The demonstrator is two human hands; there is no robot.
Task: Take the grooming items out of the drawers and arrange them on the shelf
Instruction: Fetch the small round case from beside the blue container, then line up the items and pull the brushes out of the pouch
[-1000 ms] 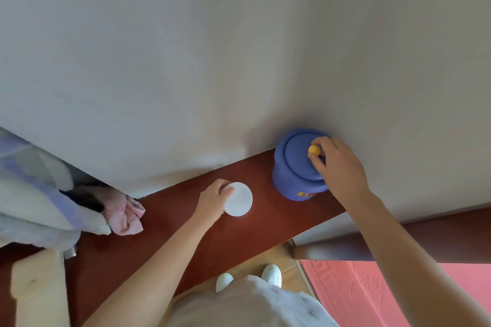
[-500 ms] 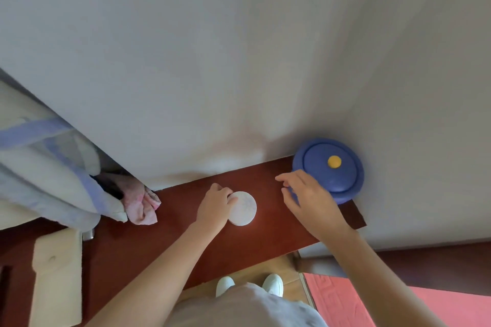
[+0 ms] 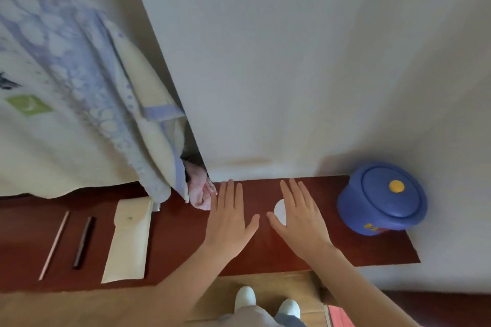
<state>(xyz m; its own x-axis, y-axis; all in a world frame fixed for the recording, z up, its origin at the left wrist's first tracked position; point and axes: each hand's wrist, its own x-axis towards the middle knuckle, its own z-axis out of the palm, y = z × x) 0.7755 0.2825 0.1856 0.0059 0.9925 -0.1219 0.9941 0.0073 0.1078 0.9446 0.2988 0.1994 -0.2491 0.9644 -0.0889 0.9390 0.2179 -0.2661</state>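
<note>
On the dark red shelf stands a blue round jar with a yellow knob on its lid, at the right end. A small white round disc lies in the middle, mostly covered by my right hand, which is spread flat with straight fingers over it. My left hand is also flat with straight fingers, just left of the disc and not touching it. Further left lie a cream pouch, a dark stick and a pale pink stick.
A white wall rises behind the shelf. Blue-patterned cream towels hang at the left, with a pink cloth bunched beneath them on the shelf. Below the shelf are wooden floor, my white shoes and a pink mat edge.
My left hand let go of the white disc and flattened out beside it. My right hand left the blue jar and now lies spread over the disc. The view shifted left, showing more shelf.
</note>
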